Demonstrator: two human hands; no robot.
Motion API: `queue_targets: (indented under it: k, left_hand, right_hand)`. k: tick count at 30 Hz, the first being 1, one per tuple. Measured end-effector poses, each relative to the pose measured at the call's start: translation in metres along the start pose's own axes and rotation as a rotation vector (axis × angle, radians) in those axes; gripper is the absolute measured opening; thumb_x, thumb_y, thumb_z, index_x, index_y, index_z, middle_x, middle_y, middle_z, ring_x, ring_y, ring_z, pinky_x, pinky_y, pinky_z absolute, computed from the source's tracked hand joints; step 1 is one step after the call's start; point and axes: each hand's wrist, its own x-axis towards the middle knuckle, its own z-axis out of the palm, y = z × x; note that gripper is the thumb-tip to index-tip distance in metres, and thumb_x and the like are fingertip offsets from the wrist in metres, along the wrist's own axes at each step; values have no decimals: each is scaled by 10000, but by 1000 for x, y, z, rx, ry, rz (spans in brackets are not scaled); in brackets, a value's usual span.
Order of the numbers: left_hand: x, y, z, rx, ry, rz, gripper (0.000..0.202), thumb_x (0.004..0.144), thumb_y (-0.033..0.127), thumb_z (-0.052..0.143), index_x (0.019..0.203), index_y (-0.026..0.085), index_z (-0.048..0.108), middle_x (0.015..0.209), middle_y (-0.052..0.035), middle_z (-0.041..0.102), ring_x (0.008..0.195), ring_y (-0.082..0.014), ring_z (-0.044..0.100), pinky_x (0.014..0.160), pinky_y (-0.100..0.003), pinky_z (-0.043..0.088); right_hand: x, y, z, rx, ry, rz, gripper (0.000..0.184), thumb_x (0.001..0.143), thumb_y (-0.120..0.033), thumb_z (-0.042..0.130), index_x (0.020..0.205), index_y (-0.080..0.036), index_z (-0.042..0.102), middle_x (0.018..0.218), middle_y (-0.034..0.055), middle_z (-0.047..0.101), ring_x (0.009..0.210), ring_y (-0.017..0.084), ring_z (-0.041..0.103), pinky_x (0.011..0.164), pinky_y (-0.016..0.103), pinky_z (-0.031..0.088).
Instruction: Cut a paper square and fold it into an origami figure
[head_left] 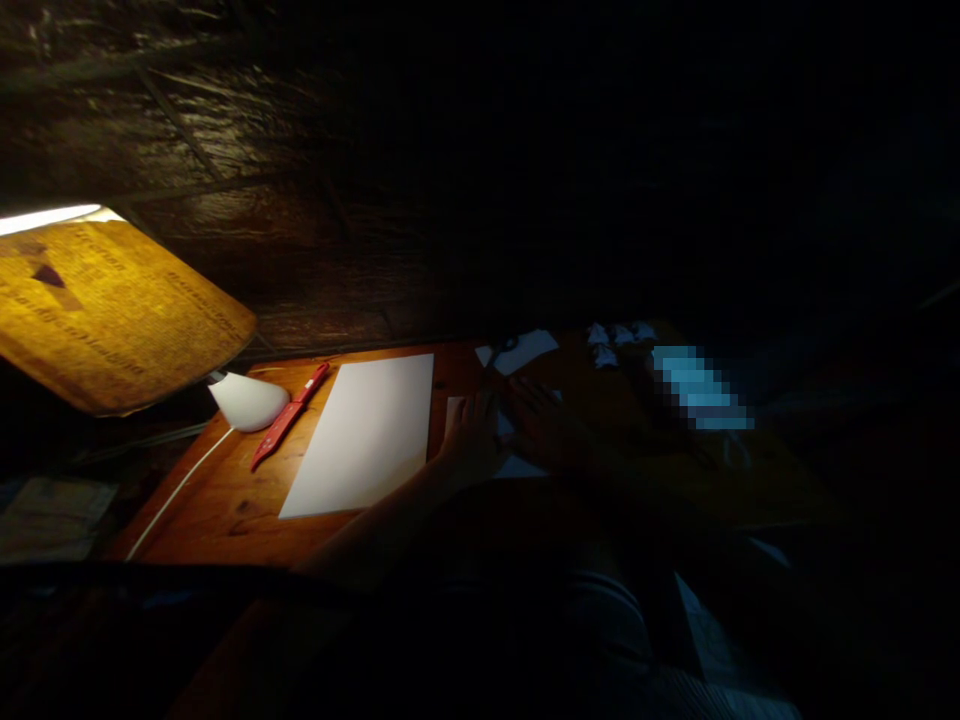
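Note:
A small sheet of white paper lies on the wooden table in front of me, partly covered by both hands. My left hand rests on its left part with fingers stretched forward. Across the right part lies my right hand, its fingers spread and pointing forward and left. Both hands look flat, and I see nothing gripped in them, though the light here is dim. Just beyond them, dark-handled scissors lie on another piece of white paper.
Large white paper lies left of my hands, beside a red knife. A lamp with a white base and yellow shade stands at the left edge. Several folded paper pieces and a blurred-out glowing rectangle are at right.

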Motion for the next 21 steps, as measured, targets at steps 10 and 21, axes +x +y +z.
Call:
queue_targets:
  k: [10, 21]
  left_hand:
    - [-1, -2, 3, 5, 12, 35, 700, 857, 286, 529, 1485, 20, 368, 1532, -255, 440, 1468, -402, 365, 1236, -583, 226]
    - [-1, -9, 13, -24, 26, 63, 759, 882, 309, 507, 1557, 61, 266, 1608, -251, 364, 1542, -398, 255, 1249, -604, 196]
  right_hand:
    - [-1, 2, 4, -25, 22, -25, 778, 988, -628, 428, 1504, -48, 480, 1639, 241, 335, 1544, 372, 283, 1241, 565, 248]
    - [0, 0, 0, -37, -8, -17, 826, 1000, -652, 347, 1551, -39, 404, 1646, 226, 333, 1549, 362, 274, 1250, 549, 237]
